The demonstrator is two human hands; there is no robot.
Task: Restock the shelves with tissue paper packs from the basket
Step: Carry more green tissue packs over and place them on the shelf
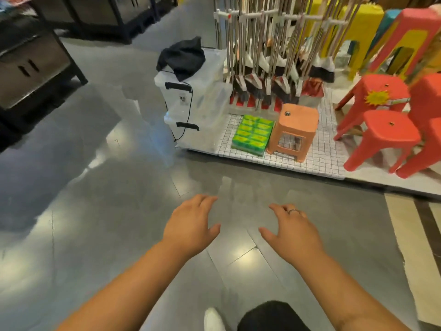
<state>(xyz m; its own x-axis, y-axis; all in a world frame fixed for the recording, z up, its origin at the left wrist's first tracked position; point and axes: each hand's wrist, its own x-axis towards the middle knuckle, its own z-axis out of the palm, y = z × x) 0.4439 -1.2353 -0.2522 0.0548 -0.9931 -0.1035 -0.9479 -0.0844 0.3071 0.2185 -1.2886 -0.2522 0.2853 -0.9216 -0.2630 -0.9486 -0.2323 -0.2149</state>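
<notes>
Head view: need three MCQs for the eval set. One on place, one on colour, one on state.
1. Where do the green packs lie?
A. on the grid mat, beside the peach stool
B. on a red stool
C. in a basket

2. What colour is the cloth on the clear bins?
A. red
B. black
C. yellow

3. What state are the left hand and right hand in?
A. open, holding nothing
B. each gripping a pack
C. clenched into fists

Answers:
1 A: the packs rest on the mat right next to the stool.
2 B: the cloth draped over the top bin is black.
3 A: both hands are relaxed and empty, well short of the packs.
</notes>
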